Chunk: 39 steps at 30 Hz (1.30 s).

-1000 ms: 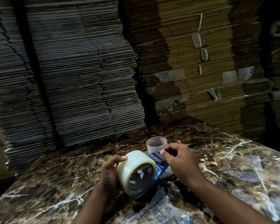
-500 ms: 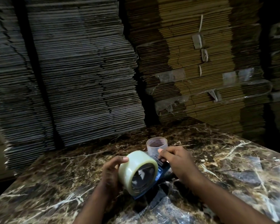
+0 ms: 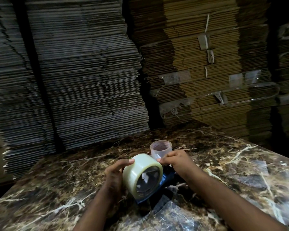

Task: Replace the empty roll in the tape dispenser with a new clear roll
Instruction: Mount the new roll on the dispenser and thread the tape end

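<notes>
A new clear tape roll point(image 3: 137, 170) sits mounted on the blue tape dispenser point(image 3: 166, 180), held just above the marble table. My left hand point(image 3: 115, 175) grips the roll from its left side, thumb on the top edge. My right hand point(image 3: 175, 162) pinches at the roll's upper right edge, over the dispenser's front end; the tape end itself is too small to tell. The empty roll core point(image 3: 160, 148), a pale translucent ring, stands upright on the table just behind my right hand.
The brown marble table point(image 3: 57, 194) runs to an edge at the left and far right. Crumpled clear plastic wrap point(image 3: 172, 212) lies near me. Tall stacks of flattened cardboard point(image 3: 90, 72) wall off the back.
My right hand has slid left and up from the dispenser's front onto the roll's upper edge. The roll and dispenser have tilted slightly; my left hand keeps its grip.
</notes>
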Motion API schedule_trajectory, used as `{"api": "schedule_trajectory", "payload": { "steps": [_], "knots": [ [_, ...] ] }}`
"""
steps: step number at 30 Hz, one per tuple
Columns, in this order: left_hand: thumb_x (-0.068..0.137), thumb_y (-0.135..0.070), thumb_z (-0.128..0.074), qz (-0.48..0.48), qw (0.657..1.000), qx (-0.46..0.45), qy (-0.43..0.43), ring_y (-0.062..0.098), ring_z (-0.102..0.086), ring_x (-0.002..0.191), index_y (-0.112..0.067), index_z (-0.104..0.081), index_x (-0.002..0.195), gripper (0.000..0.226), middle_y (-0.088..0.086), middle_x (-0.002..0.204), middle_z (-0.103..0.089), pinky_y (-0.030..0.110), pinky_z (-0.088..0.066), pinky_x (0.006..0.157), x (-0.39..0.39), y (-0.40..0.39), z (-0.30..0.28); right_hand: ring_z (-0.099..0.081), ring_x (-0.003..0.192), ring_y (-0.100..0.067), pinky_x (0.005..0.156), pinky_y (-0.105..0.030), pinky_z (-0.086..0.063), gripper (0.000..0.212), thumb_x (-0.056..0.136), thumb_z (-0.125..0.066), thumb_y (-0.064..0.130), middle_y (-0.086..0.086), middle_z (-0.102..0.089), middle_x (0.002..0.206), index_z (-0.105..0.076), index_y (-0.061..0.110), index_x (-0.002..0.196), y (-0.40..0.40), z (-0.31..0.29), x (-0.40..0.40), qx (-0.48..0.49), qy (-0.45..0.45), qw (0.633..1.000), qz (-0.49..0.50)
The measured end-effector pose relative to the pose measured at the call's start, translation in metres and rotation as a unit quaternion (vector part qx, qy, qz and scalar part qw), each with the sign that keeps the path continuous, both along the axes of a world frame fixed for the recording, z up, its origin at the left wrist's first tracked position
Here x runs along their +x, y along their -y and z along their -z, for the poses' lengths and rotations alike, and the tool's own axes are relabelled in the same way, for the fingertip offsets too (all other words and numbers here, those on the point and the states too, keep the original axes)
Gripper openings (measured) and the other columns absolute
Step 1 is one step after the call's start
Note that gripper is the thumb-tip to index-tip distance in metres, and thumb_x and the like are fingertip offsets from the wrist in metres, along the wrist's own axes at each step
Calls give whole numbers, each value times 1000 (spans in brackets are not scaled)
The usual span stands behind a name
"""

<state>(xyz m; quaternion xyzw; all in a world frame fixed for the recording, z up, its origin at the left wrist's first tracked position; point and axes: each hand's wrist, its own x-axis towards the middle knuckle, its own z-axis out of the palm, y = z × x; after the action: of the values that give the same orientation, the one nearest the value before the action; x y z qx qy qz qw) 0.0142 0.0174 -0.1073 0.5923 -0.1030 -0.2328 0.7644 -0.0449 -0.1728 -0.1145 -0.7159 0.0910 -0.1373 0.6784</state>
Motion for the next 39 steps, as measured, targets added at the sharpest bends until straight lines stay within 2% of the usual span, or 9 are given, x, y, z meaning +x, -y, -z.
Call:
{"api": "schedule_trajectory", "payload": {
  "steps": [5, 9, 14, 20, 25, 29, 32, 36, 39],
  "knots": [
    [23, -34, -84, -3, 997, -60, 39, 23, -63, 57, -10, -74, 66, 50, 5, 62, -68, 23, -47, 53, 1, 0, -1, -58, 41, -1, 40, -12, -41, 17, 83, -73, 6, 5, -63, 50, -71, 5, 66, 5, -1, 2, 25, -18, 1000, 6],
    [69, -16, -67, -66, 991, -14, 115, 16, -61, 56, -7, -61, 70, 11, -7, 47, -66, 23, -46, 50, -1, -4, 2, -58, 62, -14, 52, -22, -40, 12, 80, -75, 10, -6, -66, 71, -75, -2, 79, 8, -2, 3, 21, -45, 998, 25],
    [31, -24, -68, -62, 996, -28, 62, 31, -55, 71, -1, -66, 82, 56, 16, 79, -61, 30, -38, 57, 1, -3, 1, -53, 65, -22, 50, -26, -36, 19, 76, -77, 13, -14, -62, 78, -74, -5, 83, 7, -2, 4, 25, -76, 996, 32],
    [46, -15, -70, -72, 994, -32, 72, 26, -63, 55, -9, -72, 52, 9, 10, 59, -67, 31, -43, 59, 0, 2, 0, -54, 60, -20, 53, -31, -35, 6, 75, -76, 8, -8, -66, 69, -74, 3, 76, 11, -2, 7, 26, -94, 994, 41],
    [56, -30, -75, -24, 999, 0, 41, 31, -66, 61, 1, -73, 90, 46, 20, 75, -71, 33, -50, 63, 3, 1, -2, -52, 53, -14, 49, -26, -37, 7, 77, -73, 3, -2, -64, 55, -71, 0, 84, 14, -1, 10, 38, -108, 992, 58],
    [61, -35, -71, -3, 1000, -12, 26, 31, -66, 59, 0, -75, 79, 40, 22, 72, -70, 32, -53, 64, 1, 2, -4, -55, 42, -14, 48, -25, -42, 5, 78, -70, -4, -9, -64, 55, -68, -3, 73, 16, 0, 14, 57, -120, 989, 68],
    [33, -24, -73, -14, 998, -66, -4, 29, -62, 48, 1, -69, 78, 51, 17, 58, -65, 26, -51, 52, 4, -1, -3, -57, 43, -14, 49, -26, -45, 9, 76, -72, -6, -9, -66, 55, -69, -2, 69, 17, 1, 14, 46, -120, 989, 76],
    [37, -26, -68, -20, 999, -37, -9, 36, -58, 66, 12, -63, 107, 80, 26, 83, -60, 34, -45, 66, 4, -3, 0, -61, 54, -19, 55, -28, -48, 5, 73, -73, -5, -15, -71, 65, -73, -7, 77, 18, 4, 14, 38, -118, 988, 90],
    [36, -23, -72, -27, 999, -21, -5, 35, -59, 65, 11, -64, 104, 76, 26, 83, -60, 34, -44, 66, 3, -3, -1, -65, 63, -24, 65, -36, -54, 7, 70, -75, -5, -16, -72, 67, -74, -8, 76, 19, 6, 15, 31, -122, 987, 98]
  ]
}}
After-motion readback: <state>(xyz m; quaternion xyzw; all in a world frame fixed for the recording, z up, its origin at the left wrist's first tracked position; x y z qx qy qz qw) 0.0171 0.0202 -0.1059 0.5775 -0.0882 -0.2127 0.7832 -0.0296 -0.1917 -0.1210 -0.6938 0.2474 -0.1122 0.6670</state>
